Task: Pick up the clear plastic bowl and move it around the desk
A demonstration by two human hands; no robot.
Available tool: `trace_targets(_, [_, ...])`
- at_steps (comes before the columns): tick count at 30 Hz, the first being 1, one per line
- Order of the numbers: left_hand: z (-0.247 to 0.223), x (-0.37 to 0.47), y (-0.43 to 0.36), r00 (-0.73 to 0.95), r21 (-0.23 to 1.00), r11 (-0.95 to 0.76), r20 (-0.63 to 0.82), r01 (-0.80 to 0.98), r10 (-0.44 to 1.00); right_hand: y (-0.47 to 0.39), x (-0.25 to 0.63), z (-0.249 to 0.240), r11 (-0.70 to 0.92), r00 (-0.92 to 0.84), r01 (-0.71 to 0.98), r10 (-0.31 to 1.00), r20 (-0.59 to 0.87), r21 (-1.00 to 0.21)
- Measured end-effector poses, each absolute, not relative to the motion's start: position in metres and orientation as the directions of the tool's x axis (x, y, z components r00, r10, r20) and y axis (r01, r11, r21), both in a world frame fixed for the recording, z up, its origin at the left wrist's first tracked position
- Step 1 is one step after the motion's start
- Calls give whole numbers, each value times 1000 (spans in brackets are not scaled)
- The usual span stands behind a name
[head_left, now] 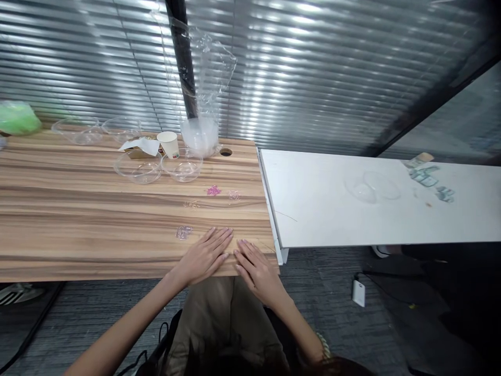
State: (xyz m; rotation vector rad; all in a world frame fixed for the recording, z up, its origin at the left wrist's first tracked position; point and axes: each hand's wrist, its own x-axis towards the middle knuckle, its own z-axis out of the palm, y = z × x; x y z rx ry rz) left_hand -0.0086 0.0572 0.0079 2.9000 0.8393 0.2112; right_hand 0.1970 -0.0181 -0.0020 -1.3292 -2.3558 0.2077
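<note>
Nearest the head camera, a lap in khaki trousers (219, 318) is seen below the near edge of the wooden bench (78, 219), with two bare forearms reaching up from the bottom of the frame. Both hands are laid flat, palms down, on the near right corner of the wood, holding nothing: the left hand (205, 256) is spread with its fingers pointing up and to the right, and the right hand (256, 269) is spread with its fingers pointing up and to the left, so that the fingertips of the two almost meet. Just beside the left hand's fingertips, to their left, a small clear plastic piece (183, 232) is seen lying on the wood. Farther back, a pink piece (213, 190) and a paler clear piece (234, 195) are set near each other. Toward the far edge, two clear shallow bowls (138, 167) stand side by side, with a paper cup (168, 143) just behind them and a stack of clear bowls in a tall plastic sleeve (200, 133) to the right of the cup. A round cable hole (226, 152) is cut into the wood beside that stack. At the far left, a green bag (18, 117) is partly seen. To the right, a white bench (313, 209) adjoins the wooden one, and small packets (425, 177) are scattered at its far right end.
</note>
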Motion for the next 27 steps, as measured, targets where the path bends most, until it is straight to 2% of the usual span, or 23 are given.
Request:
trace_targets(6, [8,-11,57,811,145,-818,123,556,573,-12,188,2,489,-443,843,867,229,-221])
trace_targets(11, [5,-21,53,777,107,-797,174,595,604,-6,179,5,464,-429,867,881,199,-180])
trace_targets(19, [7,-44,45,713,53,-735,205,676,670,-6,179,2,481,-437,859,868,237,-177])
trace_targets(27, [10,-35,51,713,77,-731,173,678,679,-6,178,0,484,-440,853,868,228,-196])
